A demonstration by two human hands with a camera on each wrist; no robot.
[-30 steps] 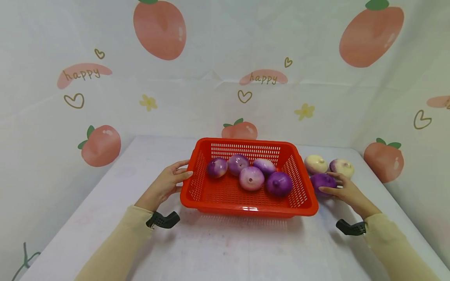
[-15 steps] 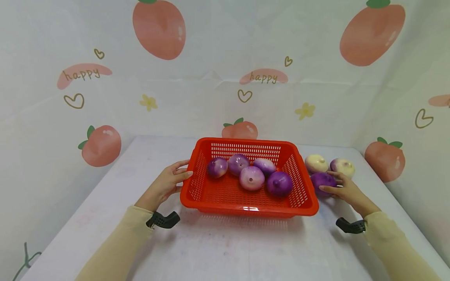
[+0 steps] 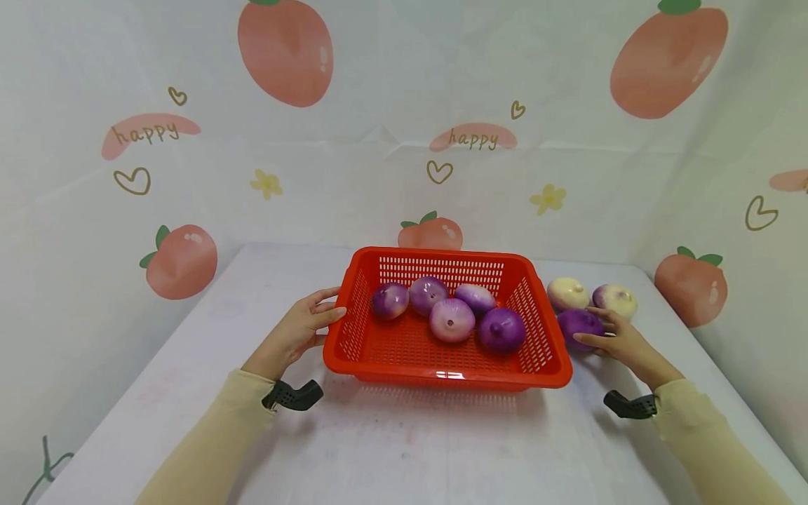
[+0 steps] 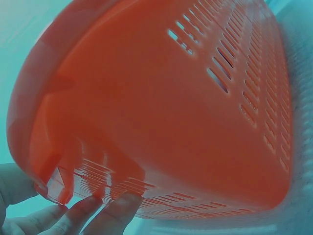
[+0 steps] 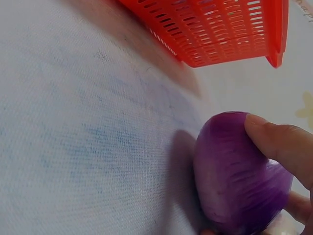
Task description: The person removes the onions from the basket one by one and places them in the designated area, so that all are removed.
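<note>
Grips a basket [image 3: 404,374] with the left hand [image 3: 295,334], pinches a purple onion [image 3: 576,330] with the right hand [image 3: 625,345]; has two pale onions [image 3: 567,293] just beyond it.

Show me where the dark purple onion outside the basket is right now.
In the head view, the dark purple onion is right of the red basket, held by the right hand, just in front of a pale onion.

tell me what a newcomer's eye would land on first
Probably the bright red basket in the head view's lower middle, five onions inside, its left side held by the left hand. Then the deep purple onion in the right hand, right of the basket, two paler onions behind it.
</note>
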